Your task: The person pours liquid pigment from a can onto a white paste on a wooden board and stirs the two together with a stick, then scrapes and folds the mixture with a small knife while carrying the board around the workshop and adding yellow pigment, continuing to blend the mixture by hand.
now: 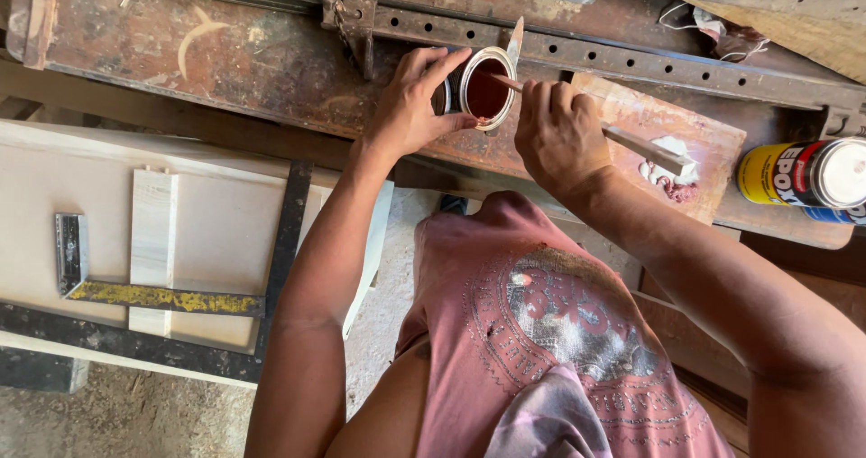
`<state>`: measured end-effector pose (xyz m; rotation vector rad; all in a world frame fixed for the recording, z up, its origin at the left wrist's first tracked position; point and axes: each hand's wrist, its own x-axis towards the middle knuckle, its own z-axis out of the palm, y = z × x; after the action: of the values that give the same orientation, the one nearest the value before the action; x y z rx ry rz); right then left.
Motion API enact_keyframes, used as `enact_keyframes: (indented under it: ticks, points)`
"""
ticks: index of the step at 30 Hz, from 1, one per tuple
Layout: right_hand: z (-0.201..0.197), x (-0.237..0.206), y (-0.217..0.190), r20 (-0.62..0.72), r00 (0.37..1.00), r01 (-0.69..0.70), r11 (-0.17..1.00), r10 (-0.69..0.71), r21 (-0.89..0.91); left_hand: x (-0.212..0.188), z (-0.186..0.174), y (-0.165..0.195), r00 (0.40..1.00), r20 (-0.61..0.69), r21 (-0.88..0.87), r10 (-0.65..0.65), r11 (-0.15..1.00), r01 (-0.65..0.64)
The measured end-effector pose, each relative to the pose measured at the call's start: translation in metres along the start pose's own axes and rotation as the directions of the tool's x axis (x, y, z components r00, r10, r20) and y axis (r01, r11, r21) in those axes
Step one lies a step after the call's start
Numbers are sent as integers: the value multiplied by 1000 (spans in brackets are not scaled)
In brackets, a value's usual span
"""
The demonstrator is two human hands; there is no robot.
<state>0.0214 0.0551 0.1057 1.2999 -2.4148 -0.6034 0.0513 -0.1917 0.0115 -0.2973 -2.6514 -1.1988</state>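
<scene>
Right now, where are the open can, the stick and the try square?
Can (488,91), head view, on the reddish liquid inside.
Stick (642,145), head view, on its bare shaft right of the hand.
Try square (162,297), head view, on its yellowed blade.

Try square (135,291), yellow can (803,174)

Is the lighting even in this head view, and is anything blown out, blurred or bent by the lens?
Head view: soft daylight, sharp on the left hand, right hand and small open tin; glare whitens the can lid at right; shirt near the lens slightly soft; edges bow mildly.
</scene>
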Motion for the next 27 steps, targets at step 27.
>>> enact_keyframes:
  ticks: [27]
  points:
    - [-29, 6, 28, 520, 838, -390, 848, 165, 360, -21, 14, -19, 998, -60, 13, -2, 1000, 2]
